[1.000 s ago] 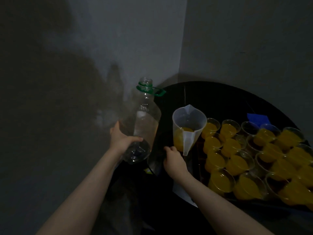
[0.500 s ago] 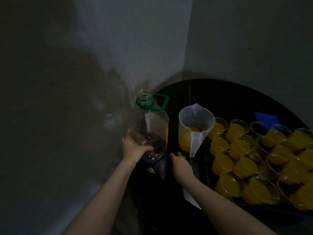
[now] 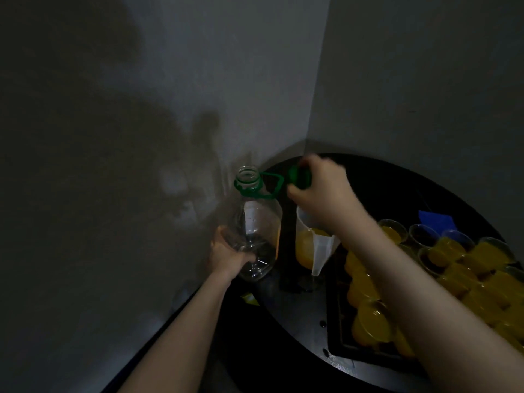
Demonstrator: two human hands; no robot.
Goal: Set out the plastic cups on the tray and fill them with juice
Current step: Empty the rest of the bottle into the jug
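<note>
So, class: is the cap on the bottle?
No: the bottle mouth is open, and the right hand holds the green cap off to its side.

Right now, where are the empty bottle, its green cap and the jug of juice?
Empty bottle (image 3: 256, 222): head view, on its clear shoulder.
Green cap (image 3: 300, 178): head view, on the cap's side, held in the right hand.
Jug of juice (image 3: 304, 246): head view, on its juice-filled lower wall.

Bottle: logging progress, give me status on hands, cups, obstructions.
Left hand grips empty bottle at base. Right hand holds green cap beside open neck. Cups on tray mostly filled. Jug stands between.
</note>
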